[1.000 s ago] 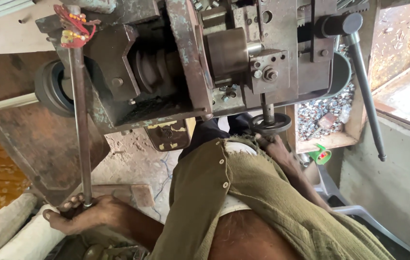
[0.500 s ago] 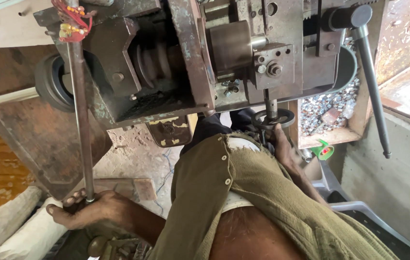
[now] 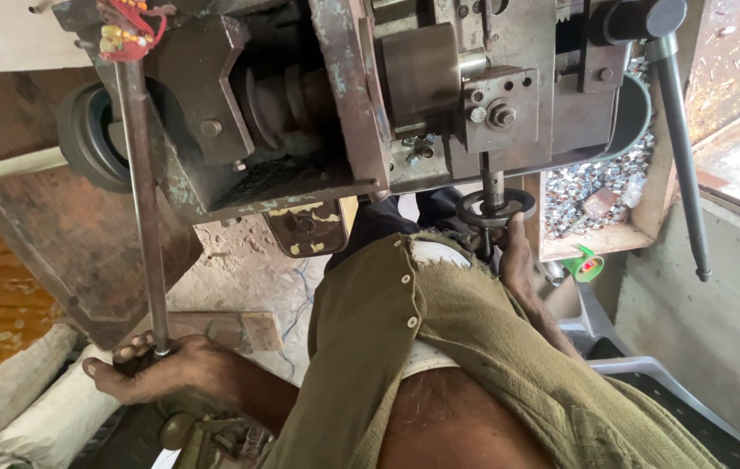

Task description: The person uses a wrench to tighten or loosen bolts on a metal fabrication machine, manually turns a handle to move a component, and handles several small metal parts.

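Observation:
My left hand (image 3: 157, 369) is closed around the lower end of a long steel lever rod (image 3: 140, 200) that hangs from the top left of a grimy metal machine (image 3: 326, 104). My right hand (image 3: 516, 260) reaches under the machine and rests its fingers on a small black handwheel (image 3: 493, 208) on a vertical spindle. Whether it grips the wheel cannot be told. An olive shirt (image 3: 439, 347) covers my torso between both arms.
A wooden tray of small shiny metal parts (image 3: 591, 187) sits right of the handwheel. A second long lever with a black knob (image 3: 678, 148) hangs at the right. White sacks (image 3: 23, 399) lie lower left. A grey plastic seat edge (image 3: 674, 391) is lower right.
The view has shifted slightly. My left hand still holds the rod's end, and my right hand has stayed at the handwheel.

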